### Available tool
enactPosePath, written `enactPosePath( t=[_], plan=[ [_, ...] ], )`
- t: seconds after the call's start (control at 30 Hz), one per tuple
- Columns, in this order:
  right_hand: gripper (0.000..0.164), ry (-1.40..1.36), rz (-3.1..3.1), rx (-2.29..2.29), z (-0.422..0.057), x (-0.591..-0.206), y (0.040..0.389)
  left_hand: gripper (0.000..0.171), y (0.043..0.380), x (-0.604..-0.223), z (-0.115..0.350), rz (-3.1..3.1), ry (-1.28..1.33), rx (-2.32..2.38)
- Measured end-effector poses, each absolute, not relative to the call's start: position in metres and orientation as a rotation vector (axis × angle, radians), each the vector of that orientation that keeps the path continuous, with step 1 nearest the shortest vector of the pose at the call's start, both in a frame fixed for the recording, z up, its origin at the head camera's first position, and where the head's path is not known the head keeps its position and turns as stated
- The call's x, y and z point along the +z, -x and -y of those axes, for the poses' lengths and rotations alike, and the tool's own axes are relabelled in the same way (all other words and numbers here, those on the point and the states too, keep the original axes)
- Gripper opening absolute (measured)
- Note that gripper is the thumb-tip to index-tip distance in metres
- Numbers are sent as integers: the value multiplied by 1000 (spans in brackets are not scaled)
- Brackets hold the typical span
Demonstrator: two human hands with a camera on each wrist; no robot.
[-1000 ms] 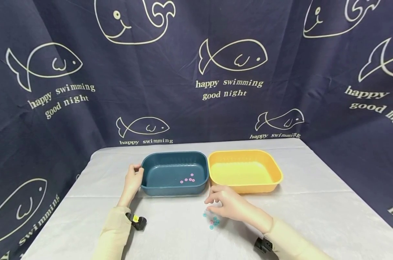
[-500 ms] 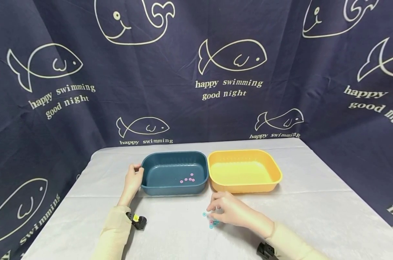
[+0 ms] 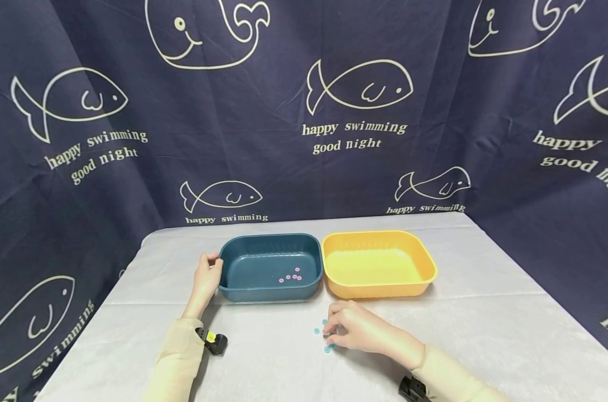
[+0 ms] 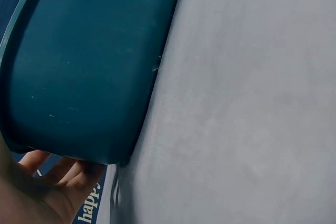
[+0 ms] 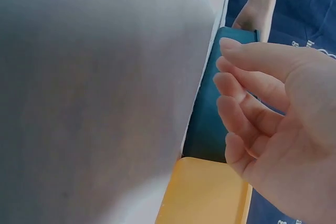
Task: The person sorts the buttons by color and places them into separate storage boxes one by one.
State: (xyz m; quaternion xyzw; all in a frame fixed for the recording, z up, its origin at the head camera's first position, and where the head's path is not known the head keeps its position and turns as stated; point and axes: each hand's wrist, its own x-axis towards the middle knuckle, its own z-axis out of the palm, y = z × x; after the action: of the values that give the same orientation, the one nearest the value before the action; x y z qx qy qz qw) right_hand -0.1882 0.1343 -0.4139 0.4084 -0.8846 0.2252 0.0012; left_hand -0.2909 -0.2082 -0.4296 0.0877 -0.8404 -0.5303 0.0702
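Note:
My left hand (image 3: 206,277) holds the left end of a dark blue plastic bin (image 3: 268,295). In the left wrist view, its fingers (image 4: 79,174) lie against the outside of the end wall; the thumb is hidden. Several small pink buttons (image 3: 288,277) lie inside that bin. My right hand (image 3: 359,329) hovers low over a few loose buttons on the table, thumb and index finger bent close to them. Teal buttons (image 3: 316,331) lie beside its fingertips, and a pink one is partly covered. The right wrist view shows loosely bent fingers (image 5: 236,114) with nothing visible between them.
A yellow plastic bin (image 3: 384,291) stands right of the blue one, their ends touching. Both sit on a table with a pale cloth (image 3: 263,357). Behind hangs a dark blue curtain (image 3: 283,156) with white fish drawings.
My right hand has come slightly down and toward me onto the loose buttons. One teal button now lies farther back, apart from the cluster. The left hand stays in place.

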Motion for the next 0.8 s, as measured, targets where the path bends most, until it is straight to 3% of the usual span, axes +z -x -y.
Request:
enactPosePath(
  t=[0.8],
  plan=[
    [5, -1321, 2819, 504, -131, -416, 186, 38, 292, -432, 209, 2531, -276, -1593]
  ],
)
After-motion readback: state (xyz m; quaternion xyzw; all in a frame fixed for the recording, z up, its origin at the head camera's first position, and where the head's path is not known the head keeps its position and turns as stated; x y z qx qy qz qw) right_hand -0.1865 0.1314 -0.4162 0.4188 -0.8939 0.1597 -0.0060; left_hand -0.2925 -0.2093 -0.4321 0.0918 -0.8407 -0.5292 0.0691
